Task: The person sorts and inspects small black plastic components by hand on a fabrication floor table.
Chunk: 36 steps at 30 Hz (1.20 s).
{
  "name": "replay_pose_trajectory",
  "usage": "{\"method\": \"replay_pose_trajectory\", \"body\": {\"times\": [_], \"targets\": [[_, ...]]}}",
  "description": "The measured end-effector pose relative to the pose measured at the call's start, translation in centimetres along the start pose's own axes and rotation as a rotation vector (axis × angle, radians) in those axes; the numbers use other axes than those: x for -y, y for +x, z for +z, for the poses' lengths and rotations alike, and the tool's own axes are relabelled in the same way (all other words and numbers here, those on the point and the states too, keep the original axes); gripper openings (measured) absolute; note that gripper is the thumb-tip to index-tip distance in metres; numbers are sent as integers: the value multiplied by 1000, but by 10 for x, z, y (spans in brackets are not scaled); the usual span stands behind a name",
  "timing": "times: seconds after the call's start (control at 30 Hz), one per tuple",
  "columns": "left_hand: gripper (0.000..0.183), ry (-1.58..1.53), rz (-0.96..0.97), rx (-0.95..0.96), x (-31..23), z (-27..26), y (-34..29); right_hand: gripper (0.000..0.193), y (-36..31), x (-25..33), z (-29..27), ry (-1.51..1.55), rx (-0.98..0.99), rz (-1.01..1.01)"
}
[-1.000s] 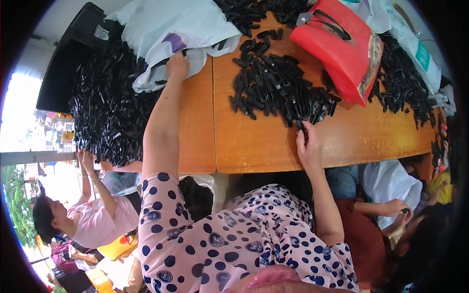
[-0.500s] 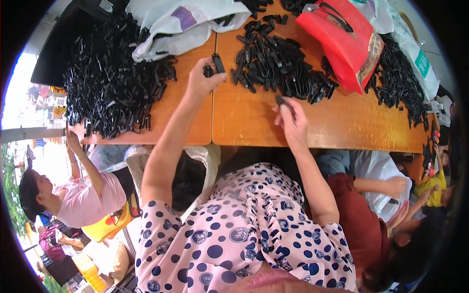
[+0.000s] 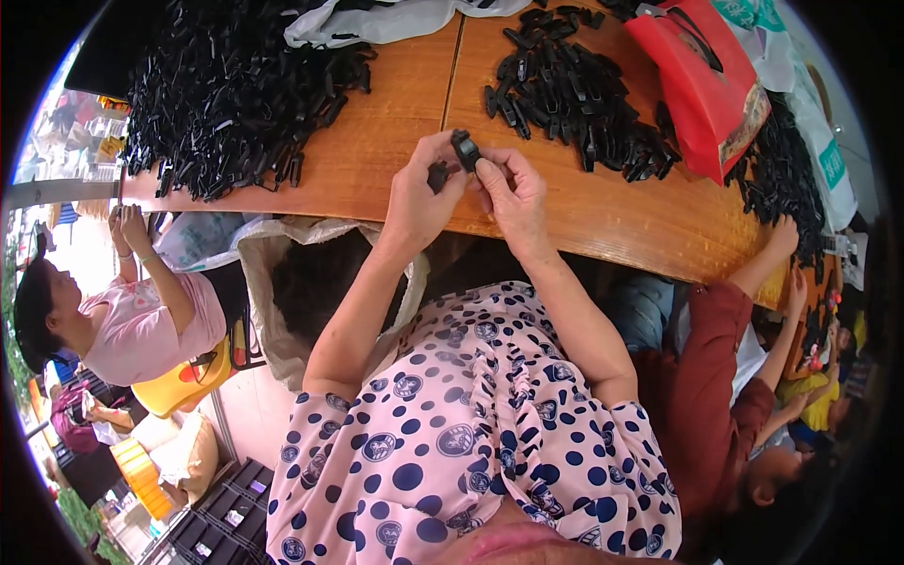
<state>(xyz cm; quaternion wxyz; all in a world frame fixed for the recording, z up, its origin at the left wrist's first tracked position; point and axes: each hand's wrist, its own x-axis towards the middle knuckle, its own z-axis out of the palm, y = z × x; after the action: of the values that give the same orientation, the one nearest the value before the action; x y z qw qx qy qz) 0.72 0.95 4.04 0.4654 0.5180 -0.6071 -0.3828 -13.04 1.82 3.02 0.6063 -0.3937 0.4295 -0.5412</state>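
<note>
My left hand is closed round a small black plastic piece, held upright above the table near its front edge. A second black piece is tucked in the same hand's curled fingers. My right hand meets the left one, its thumb and fingers pinching the lower right of the upright piece. Whether that pinch also hides a separate small part, I cannot tell. Beyond the right hand lies a pile of long black plastic pieces. A larger heap of small black pieces covers the table's left side.
The brown wooden table has a seam across it. A red bag stands back right, beside more black pieces. White plastic bag lies at the back. An open white sack hangs below the front edge. Co-workers sit left and right.
Both hands have come together nearer the front edge, the right one moving left onto the upright piece. My view has shifted. The right-hand co-worker's arm now reaches onto the table.
</note>
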Motion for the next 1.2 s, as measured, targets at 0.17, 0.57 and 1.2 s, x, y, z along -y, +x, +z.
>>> {"method": "replay_pose_trajectory", "body": {"times": [0.17,0.57,1.2], "targets": [[25,-187,-81,58,9,-12,-17,15,-9,-12,0,-178,81,-12],[19,-285,-267,-183,6,-34,-44,23,-14,-17,21,-497,224,-64],[45,731,478,132,69,-2,201,22,52,0,-93,-1270,439,-789]]}}
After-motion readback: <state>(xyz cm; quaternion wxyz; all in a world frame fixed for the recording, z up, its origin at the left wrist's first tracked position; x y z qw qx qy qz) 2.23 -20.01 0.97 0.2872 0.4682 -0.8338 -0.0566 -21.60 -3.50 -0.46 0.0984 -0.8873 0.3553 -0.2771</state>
